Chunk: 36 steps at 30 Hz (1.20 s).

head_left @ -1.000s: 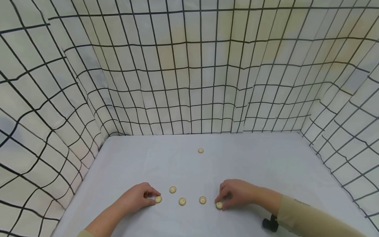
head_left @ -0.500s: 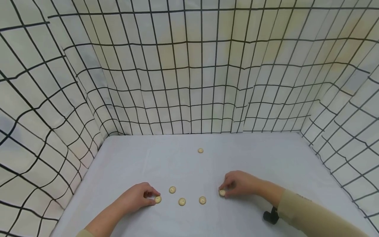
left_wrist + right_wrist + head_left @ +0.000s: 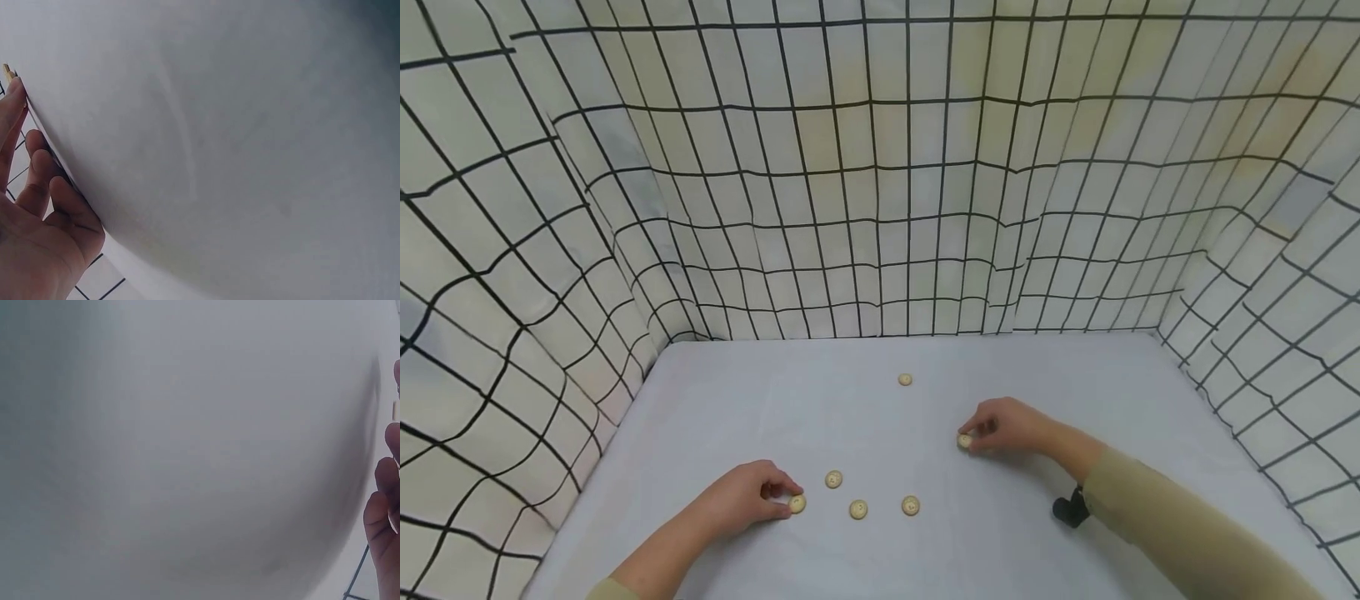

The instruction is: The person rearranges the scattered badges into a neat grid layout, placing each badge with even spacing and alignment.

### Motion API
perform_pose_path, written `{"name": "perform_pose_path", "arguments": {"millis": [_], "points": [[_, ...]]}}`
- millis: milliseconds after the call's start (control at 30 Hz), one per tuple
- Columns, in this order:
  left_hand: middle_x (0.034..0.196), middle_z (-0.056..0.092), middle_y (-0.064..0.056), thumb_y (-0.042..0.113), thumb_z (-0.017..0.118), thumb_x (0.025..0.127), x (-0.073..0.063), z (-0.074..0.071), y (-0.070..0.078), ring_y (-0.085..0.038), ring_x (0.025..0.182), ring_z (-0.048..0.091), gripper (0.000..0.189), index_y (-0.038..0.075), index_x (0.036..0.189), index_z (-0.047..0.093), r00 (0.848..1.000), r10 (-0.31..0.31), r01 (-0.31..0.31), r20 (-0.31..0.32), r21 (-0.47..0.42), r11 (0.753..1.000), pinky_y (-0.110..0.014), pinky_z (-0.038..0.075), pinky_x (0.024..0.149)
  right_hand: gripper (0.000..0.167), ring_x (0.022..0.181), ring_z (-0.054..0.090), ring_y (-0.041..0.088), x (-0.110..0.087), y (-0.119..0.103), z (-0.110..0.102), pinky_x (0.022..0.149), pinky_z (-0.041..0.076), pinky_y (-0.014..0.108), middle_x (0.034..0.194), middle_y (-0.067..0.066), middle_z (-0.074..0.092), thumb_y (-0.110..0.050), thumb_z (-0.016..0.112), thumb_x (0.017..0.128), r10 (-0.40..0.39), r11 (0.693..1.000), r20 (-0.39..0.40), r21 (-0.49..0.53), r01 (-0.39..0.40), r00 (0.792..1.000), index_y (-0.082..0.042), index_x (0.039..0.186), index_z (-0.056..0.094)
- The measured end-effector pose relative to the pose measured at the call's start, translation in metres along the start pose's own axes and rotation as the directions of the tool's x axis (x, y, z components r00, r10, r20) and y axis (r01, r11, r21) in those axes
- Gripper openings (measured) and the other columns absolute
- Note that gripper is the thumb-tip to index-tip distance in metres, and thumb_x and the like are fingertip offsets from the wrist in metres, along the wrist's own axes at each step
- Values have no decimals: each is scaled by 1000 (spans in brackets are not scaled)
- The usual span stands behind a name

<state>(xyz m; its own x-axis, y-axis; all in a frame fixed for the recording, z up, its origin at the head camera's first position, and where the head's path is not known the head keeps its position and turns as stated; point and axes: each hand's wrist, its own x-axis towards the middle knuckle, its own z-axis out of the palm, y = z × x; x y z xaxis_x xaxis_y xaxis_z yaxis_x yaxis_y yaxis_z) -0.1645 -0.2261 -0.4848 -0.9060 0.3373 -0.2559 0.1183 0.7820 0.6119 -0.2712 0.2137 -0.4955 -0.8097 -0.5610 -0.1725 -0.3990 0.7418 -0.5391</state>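
Observation:
In the head view my left hand (image 3: 748, 498) pinches a round cream button (image 3: 797, 503) between thumb and finger at the tabletop. Farther forward on the right, my right hand (image 3: 1009, 425) pinches another cream button (image 3: 965, 441) by its edges. Three loose buttons lie between the hands: one button (image 3: 833, 479) up and right of the left hand, a second button (image 3: 858, 509) nearer the front, and a third button (image 3: 911, 505) farther right. The left wrist view catches the edge of the held button (image 3: 9, 73) at the fingertips. The right hand's fingers (image 3: 387, 472) show only at that view's edge.
One more button (image 3: 906, 379) lies alone near the back of the white-covered table (image 3: 805, 400). A small black object (image 3: 1070, 508) sits at the right sleeve. White cloth walls with a black grid (image 3: 895, 208) enclose the back and both sides.
My right hand has slid its button forward across the table, away from the front row. My left hand stays in place with its button.

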Motion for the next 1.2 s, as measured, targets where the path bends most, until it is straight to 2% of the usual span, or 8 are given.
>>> {"name": "perform_pose_path", "arguments": {"millis": [300, 533, 900, 1200], "points": [[85, 58, 7, 21, 86, 77, 2, 0, -2, -14, 79, 48, 23, 26, 98, 76, 1000, -25, 25, 6, 1, 1000, -28, 40, 68, 27, 85, 53, 15, 21, 13, -17, 77, 44, 34, 89, -7, 62, -28, 82, 82, 120, 991, -67, 72, -115, 991, -24, 108, 77], [86, 58, 8, 20, 85, 77, 4, 1, -2, -15, 80, 49, 23, 28, 97, 76, 1000, -27, 27, 10, -2, 1000, -28, 41, 69, 31, 89, 52, 18, 37, 23, -25, 78, 43, 35, 94, -3, 63, -28, 80, 83, 166, 985, -116, 70, -159, 979, -20, 113, 75], [87, 59, 8, 19, 86, 77, 4, 0, 1, -15, 81, 50, 22, 28, 94, 76, 997, -76, 76, 11, -2, 997, -31, 42, 71, 35, 99, 51, 25, 59, 22, -25, 83, 43, 41, 110, 8, 60, -33, 77, 86, 306, 944, -150, 179, -278, 940, -20, 118, 73], [86, 59, 8, 19, 86, 76, 3, 1, -1, -15, 81, 50, 22, 27, 94, 76, 998, -65, 65, 4, -3, 998, -30, 42, 70, 36, 102, 51, 27, 67, 23, -23, 89, 41, 44, 115, 10, 61, -34, 74, 89, 319, 938, -182, 203, -282, 930, -18, 121, 72]]}}
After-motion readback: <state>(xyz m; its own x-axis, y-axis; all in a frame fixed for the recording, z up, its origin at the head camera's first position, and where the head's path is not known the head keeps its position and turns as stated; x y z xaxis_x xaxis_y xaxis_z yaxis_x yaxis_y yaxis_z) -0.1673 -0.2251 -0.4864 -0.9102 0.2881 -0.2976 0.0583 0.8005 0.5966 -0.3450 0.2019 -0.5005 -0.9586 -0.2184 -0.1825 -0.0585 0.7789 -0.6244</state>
